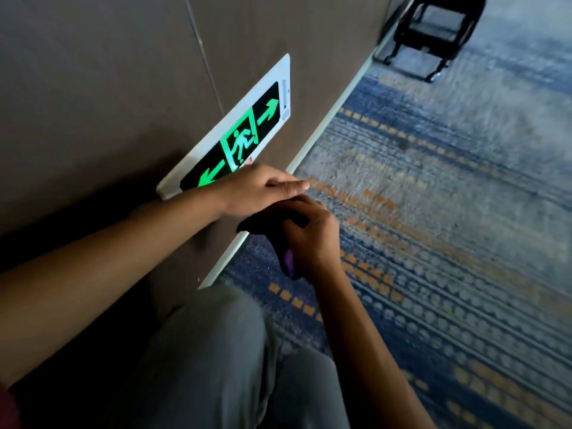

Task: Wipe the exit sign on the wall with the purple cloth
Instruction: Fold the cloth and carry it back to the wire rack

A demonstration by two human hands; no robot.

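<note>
Just above the left hand [260, 190], the exit sign [238, 131] glows unwiped; the right hand [309, 236], touching it from below, is clenched on the purple cloth [289, 264]. Bunched so loosely, the cloth may slip.

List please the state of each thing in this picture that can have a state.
exit sign: lit green, mounted low on the wall, not touched by the cloth.
purple cloth: bunched up, held away from the sign.
right hand: closed on the cloth.
left hand: open, fingers flat, above the right hand.
trolley: standing on the carpet, far off.
</note>
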